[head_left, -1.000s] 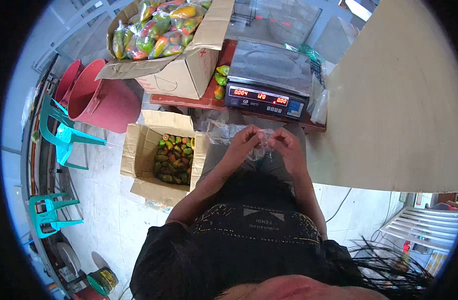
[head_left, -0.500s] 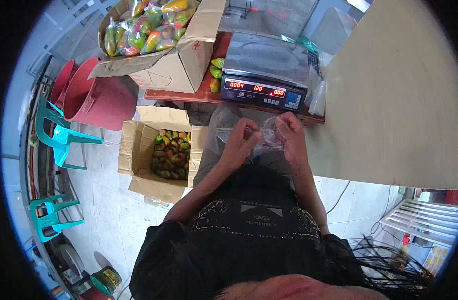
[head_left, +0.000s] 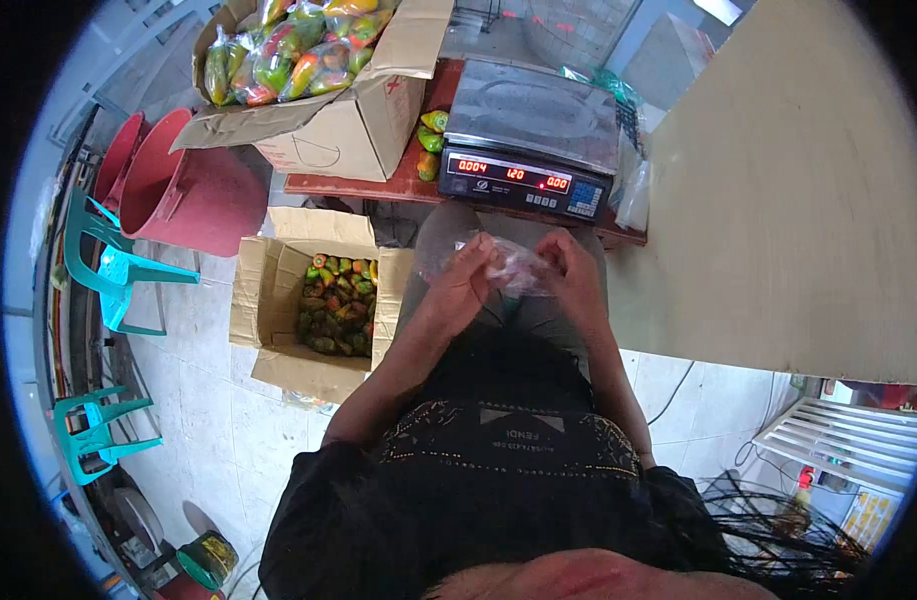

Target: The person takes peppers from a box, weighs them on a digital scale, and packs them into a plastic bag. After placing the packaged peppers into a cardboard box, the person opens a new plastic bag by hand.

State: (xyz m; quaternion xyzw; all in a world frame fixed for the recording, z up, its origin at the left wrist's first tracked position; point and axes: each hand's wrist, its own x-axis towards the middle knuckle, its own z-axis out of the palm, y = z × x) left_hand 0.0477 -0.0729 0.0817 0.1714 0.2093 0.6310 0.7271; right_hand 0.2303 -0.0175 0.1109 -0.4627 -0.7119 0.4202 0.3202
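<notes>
A clear plastic bag [head_left: 518,270] is stretched and crumpled between my two hands, above my lap. My left hand [head_left: 464,283] is closed on its left side, fingertips pinched. On the opposite side my right hand [head_left: 576,280] grips the bag, fingers bent inward. No contents can be made out in the bag. Just beyond my hands stands a digital scale [head_left: 531,125], its red display lit and its metal pan bare. Loose peppers [head_left: 431,140] lie on the table at the scale's left side.
A large cardboard box [head_left: 333,145] holds several bagged peppers on the red table [head_left: 363,188]. On the floor, an open box [head_left: 253,290] contains loose peppers. Red tubs [head_left: 213,205] and teal chairs [head_left: 128,275] stand left. A tan board [head_left: 778,200] fills the right side.
My hands have drawn the bag into a more bunched shape. The left hand has shifted slightly left, and the right fingers have turned inward. The scale reading stays the same.
</notes>
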